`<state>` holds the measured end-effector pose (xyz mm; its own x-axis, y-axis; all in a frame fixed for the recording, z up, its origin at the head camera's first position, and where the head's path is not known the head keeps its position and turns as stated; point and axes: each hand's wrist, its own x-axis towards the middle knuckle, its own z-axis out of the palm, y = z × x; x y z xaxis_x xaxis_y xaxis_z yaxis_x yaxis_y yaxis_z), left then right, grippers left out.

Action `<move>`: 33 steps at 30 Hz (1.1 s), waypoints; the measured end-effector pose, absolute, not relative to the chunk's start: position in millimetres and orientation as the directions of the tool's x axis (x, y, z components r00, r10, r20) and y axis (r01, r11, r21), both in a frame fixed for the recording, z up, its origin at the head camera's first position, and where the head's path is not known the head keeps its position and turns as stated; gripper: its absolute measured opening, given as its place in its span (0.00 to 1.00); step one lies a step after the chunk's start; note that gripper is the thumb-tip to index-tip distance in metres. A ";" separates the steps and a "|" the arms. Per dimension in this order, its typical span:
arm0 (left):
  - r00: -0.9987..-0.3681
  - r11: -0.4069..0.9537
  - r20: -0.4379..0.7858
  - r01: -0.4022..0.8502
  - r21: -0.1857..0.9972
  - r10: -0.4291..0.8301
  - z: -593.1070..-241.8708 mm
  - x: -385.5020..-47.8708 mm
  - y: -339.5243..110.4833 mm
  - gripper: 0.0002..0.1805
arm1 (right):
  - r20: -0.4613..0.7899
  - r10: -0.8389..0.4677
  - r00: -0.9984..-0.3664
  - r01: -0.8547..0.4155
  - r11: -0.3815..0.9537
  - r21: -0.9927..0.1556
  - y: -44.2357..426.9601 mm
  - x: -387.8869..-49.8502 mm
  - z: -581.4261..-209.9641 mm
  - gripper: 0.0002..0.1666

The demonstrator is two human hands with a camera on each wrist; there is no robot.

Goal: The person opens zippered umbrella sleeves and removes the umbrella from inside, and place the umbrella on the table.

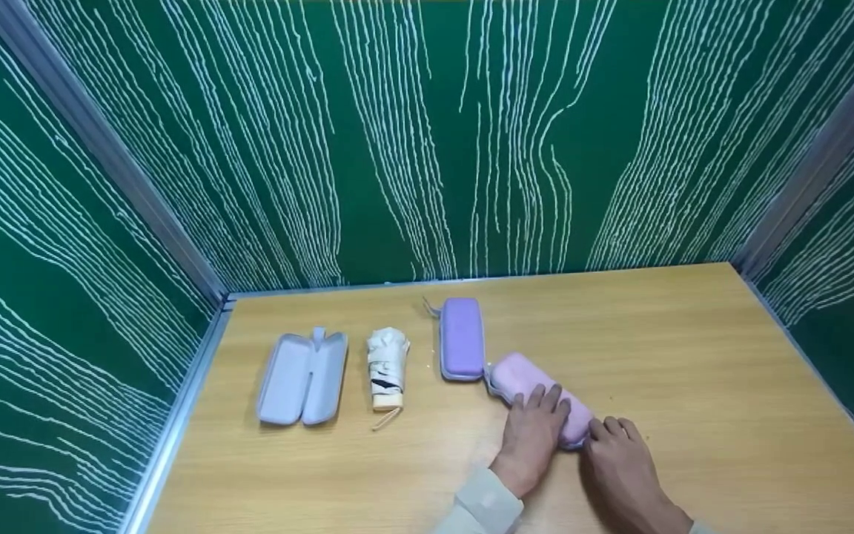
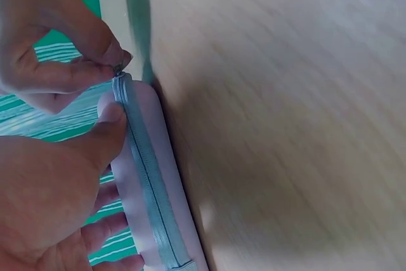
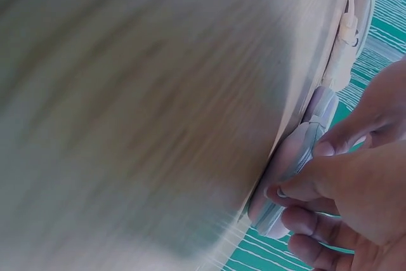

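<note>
A pink zip case lies slantwise on the wooden table, its grey zipper tape running along the side. My left hand holds it, with fingers over the top and the thumb against the side by the zipper. At the case's near right end, my right hand pinches the small zipper pull between thumb and forefinger. In the left wrist view the zipper line looks closed along the part that shows. The right wrist view shows both hands meeting at the pink case.
Beyond the pink case's far end lies a purple zip case. Left of it are a folded cream umbrella with a wrist loop and an opened pale hard case. Green panels with white lines wall the table at back and sides.
</note>
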<state>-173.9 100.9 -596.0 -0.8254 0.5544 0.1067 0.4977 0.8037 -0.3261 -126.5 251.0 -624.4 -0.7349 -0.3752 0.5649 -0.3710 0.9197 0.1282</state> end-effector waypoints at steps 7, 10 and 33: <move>-0.848 0.824 0.095 0.471 -0.314 0.521 -598.9 -171.4 107.2 0.25 | 0.541 -0.357 -0.761 -0.342 0.930 0.133 250.3 -124.8 -623.4 0.03; -0.850 0.831 0.121 0.456 -0.319 0.513 -599.5 -170.5 108.9 0.24 | 0.575 -0.359 -0.735 -0.346 0.928 0.137 250.4 -124.8 -623.6 0.03; -0.883 0.859 0.154 0.371 -0.354 0.444 -606.7 -163.3 121.0 0.24 | 0.546 -0.323 -0.773 -0.315 0.942 0.113 244.4 -122.5 -617.9 0.04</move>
<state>-163.3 121.0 -606.7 -0.8825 0.4444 0.1538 0.3707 0.8586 -0.3542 -122.5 244.4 -617.9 -0.7727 -0.3235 0.5462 -0.3149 0.9424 0.1127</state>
